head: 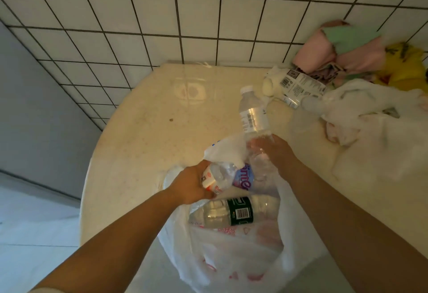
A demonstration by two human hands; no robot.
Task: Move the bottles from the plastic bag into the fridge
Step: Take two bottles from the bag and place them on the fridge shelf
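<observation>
— Where, the plastic bag [231, 251]?
— On the beige surface [143, 130], at its near edge, mouth gaping upward, both arms reaching into it.

— Inside the bag?
— Clear bottle with a dark green label [234, 214] lying on its side, near the middle of the opening. Just beyond it, toward the wall, a blue-lettered label [243, 179] on another bottle, mostly covered.

— Left hand [190, 184]?
— At the far left rim of the bag, fingers curled round a small clear bottle with a red-and-white label [217, 177], held on its side.

— Right hand [278, 153]?
— At the far right rim of the bag, wrapped round the lower part of a tall clear bottle with a white cap [252, 112]. Bottle nearly upright, leaning slightly left, cap end pointing away from the bag toward the tiled wall [208, 15]; lower end down at the bag's mouth.

— Beyond the bag?
— To the far right of it, a crushed clear bottle with a barcode label [298, 86] lying on the surface. Further right, another white plastic bag [382, 126], crumpled. Behind that, against the wall, a heap of pink, green and yellow cloth [361, 52].

— Left of the bag?
— Bare surface, one small dark speck [171, 120] on it, well apart from the bag.
</observation>
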